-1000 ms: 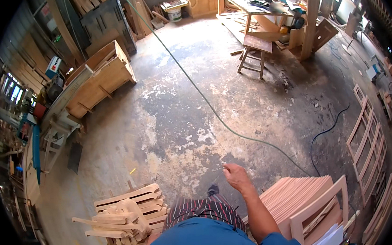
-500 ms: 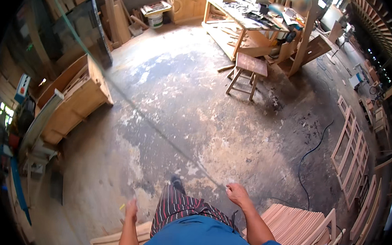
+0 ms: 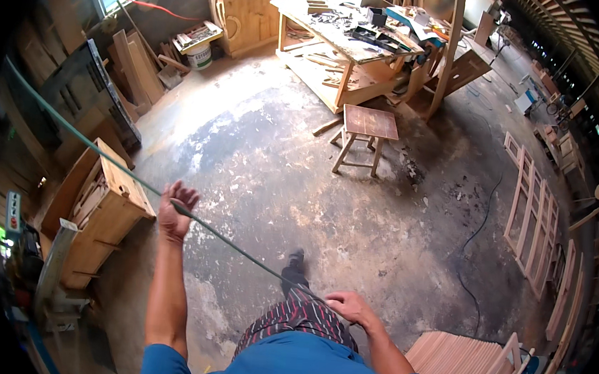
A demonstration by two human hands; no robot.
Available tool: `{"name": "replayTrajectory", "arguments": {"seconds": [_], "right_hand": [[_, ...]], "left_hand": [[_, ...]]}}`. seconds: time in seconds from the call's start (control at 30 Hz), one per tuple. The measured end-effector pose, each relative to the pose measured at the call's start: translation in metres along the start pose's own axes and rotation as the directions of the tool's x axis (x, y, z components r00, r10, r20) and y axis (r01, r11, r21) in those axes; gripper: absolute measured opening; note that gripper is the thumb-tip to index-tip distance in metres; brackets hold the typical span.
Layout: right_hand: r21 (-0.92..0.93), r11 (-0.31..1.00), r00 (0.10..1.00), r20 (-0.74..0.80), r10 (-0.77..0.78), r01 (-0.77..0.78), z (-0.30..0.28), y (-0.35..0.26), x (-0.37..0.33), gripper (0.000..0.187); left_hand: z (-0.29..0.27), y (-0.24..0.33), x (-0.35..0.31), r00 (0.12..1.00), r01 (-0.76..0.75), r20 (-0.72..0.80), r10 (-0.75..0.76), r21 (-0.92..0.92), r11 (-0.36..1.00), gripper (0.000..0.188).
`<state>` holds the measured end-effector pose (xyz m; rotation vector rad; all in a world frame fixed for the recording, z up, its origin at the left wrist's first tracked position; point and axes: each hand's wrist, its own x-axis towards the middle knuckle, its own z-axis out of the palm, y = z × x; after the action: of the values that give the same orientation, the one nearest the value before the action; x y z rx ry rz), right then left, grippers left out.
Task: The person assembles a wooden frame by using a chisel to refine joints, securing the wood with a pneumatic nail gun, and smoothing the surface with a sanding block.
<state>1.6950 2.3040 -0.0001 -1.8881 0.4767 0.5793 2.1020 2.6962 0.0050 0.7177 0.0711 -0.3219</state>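
A long green hose (image 3: 238,247) slants down from the upper left to my waist. Its lower end meets my right hand (image 3: 350,308), whose fingers are closed around it in front of the striped shorts. My left hand (image 3: 177,212) is reached out ahead at the left, fingers apart and half curled. The hose crosses at its palm, and I see no firm grip there. What the hose joins at its far end is out of view.
A wooden stool (image 3: 369,123) stands before a cluttered workbench (image 3: 311,37). Stacked wooden slats (image 3: 451,364) lie near right, lattice frames (image 3: 531,212) beyond them. A dark cable (image 3: 475,239) snakes across the floor. A wooden box (image 3: 120,187) and a machine stand left.
My left hand has risen from low beside my hip to the hose ahead. My right hand keeps its hold near my waist. The view has shifted, and my foot shows farther forward.
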Motion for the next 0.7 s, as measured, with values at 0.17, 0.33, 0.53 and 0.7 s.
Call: {"name": "replayTrajectory", "arguments": {"seconds": [0.17, 0.33, 0.53, 0.7], "right_hand": [[0.264, 0.916, 0.865, 0.329, -0.379, 0.301, -0.031, -0.115, 0.124, 0.047], [0.809, 0.471, 0.813, -0.014, -0.582, 0.351, -0.164, -0.247, 0.170, 0.073], [0.647, -0.535, 0.434, -0.762, -0.481, 0.543, -0.397, -0.272, 0.155, 0.059], [0.162, -0.656, -0.174, -0.893, -0.416, 0.737, -0.510, -0.238, 0.024, 0.045]], "left_hand": [[0.207, -0.068, 0.041, 0.972, 0.061, 0.171, -0.159, 0.472, 0.880, 0.044], [0.395, -0.077, 0.086, 0.836, -0.172, 0.385, -0.392, 0.861, 0.479, 0.054], [0.454, -0.113, 0.191, 0.685, -0.316, 0.562, -0.464, 0.803, 0.505, 0.061], [0.351, -0.168, 0.321, 0.698, -0.100, 0.238, -0.675, 0.966, 0.237, 0.056]]}}
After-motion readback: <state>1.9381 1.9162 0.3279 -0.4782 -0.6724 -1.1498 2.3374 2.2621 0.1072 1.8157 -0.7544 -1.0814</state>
